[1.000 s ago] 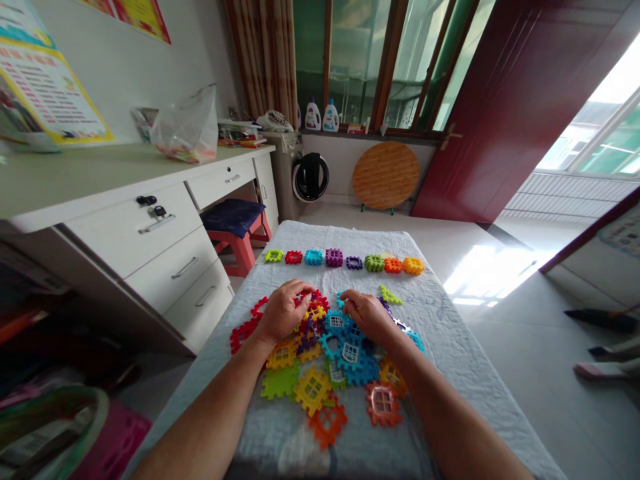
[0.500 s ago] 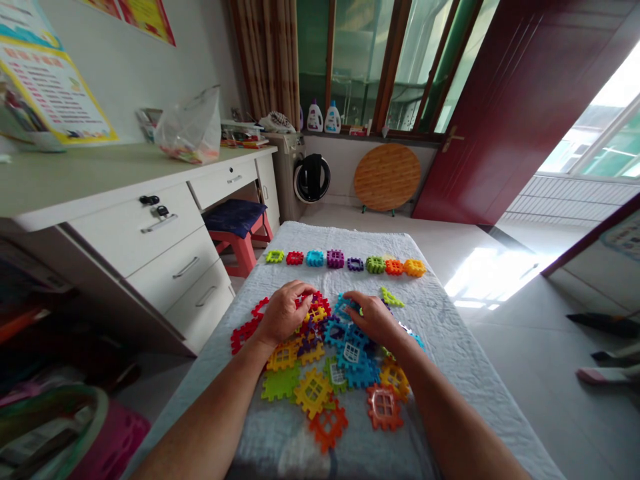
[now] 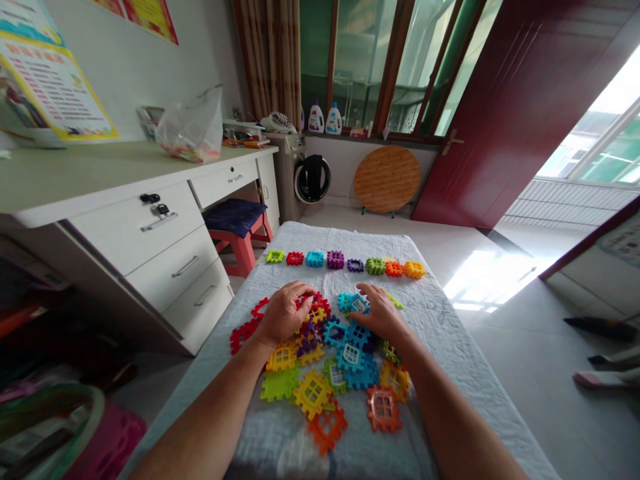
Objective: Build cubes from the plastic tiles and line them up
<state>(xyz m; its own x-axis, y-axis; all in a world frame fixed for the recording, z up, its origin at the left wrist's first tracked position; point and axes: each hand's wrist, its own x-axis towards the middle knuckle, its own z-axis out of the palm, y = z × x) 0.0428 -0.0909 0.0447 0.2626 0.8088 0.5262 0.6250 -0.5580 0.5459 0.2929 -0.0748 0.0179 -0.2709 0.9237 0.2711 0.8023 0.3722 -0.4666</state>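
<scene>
My left hand rests over the left part of a pile of plastic interlocking tiles. Its fingers are loosely bent, with the thumb apart from them, beside red tiles; its palm side is hidden. On the pile's right side, my right hand has its fingers apart, the thumb by a blue tile with a white window. More blue tiles lie below it. Yellow tiles, a green tile and orange tiles spread toward me.
Beyond the pile stands a row of small coloured tile blocks on the cloth-covered table. A white desk with drawers and a red stool are on the left. A round wooden board leans at the back.
My right hand has shifted slightly to the right and its fingers have spread, showing more of the blue tile with the white window. My left hand stays in place.
</scene>
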